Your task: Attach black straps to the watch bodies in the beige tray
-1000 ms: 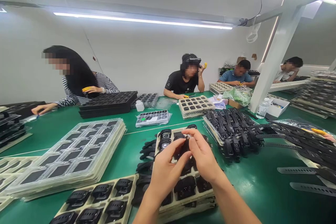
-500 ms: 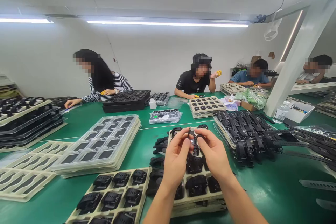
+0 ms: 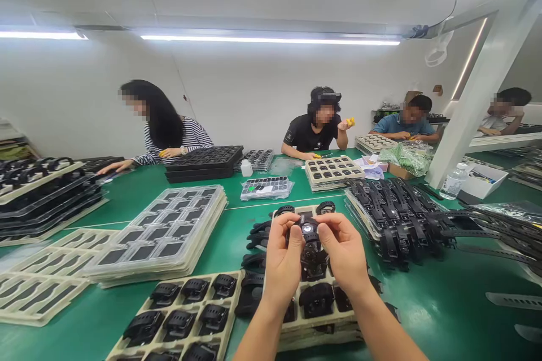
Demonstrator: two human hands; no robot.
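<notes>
Both hands up at centre: the left hand [image 3: 283, 262] and right hand [image 3: 345, 254] pinch a small black watch body [image 3: 307, 230] between fingertips, fingers clamped on its sides, raised above the tray [image 3: 296, 324] so its face looks readable. At 3 o'clock lies a strap pile [image 3: 398, 211]; at 9 o'clock, stacked clear trays [image 3: 165, 237].

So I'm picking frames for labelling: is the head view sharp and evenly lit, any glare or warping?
Head view: the watch body held between both hands is sharp; ceiling tube lights blow out white; the green table shows soft reflections; wide-angle distortion slants the white pillar.
</notes>
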